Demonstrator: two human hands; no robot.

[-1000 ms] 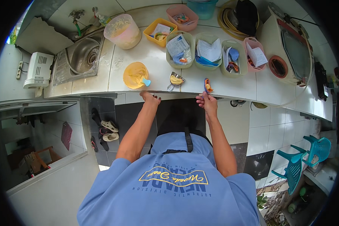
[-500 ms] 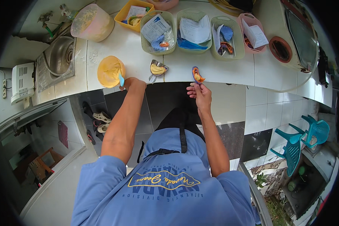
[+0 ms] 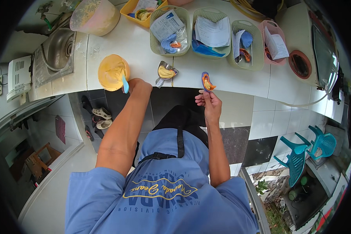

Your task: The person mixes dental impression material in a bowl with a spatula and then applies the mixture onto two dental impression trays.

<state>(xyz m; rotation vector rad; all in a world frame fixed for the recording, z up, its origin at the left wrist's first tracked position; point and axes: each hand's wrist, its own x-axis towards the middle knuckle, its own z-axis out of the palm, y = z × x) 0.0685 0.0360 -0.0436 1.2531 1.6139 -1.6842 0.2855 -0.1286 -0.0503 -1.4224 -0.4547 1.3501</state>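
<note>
My right hand (image 3: 210,104) pinches the near end of a dental impression (image 3: 206,82), purple outside and orange inside with pale yellow plaster in it, just over the counter's front edge. At the same edge my left hand (image 3: 139,84) bends down beside a light-blue spatula (image 3: 125,83); its fingers are mostly hidden, so its grip is unclear. The spatula leans out of a yellow mixing bowl (image 3: 107,82), which holds a creamy yellow paste. Between my hands, a metal impression tray (image 3: 160,81) with a mound of yellow plaster lies on the counter.
Pale green baskets (image 3: 155,46) with papers and impressions line the white counter (image 3: 238,82). A yellow basket (image 3: 125,11), a pink basket (image 3: 284,34) and a large translucent tub (image 3: 101,24) stand there too. A steel sink (image 3: 58,54) is at left, a white oven-like appliance (image 3: 300,41) at right.
The view has shifted slightly. My right hand still holds the impression, now turned a little more upright. My left hand stays beside the spatula, and the bowl and metal tray rest as before.
</note>
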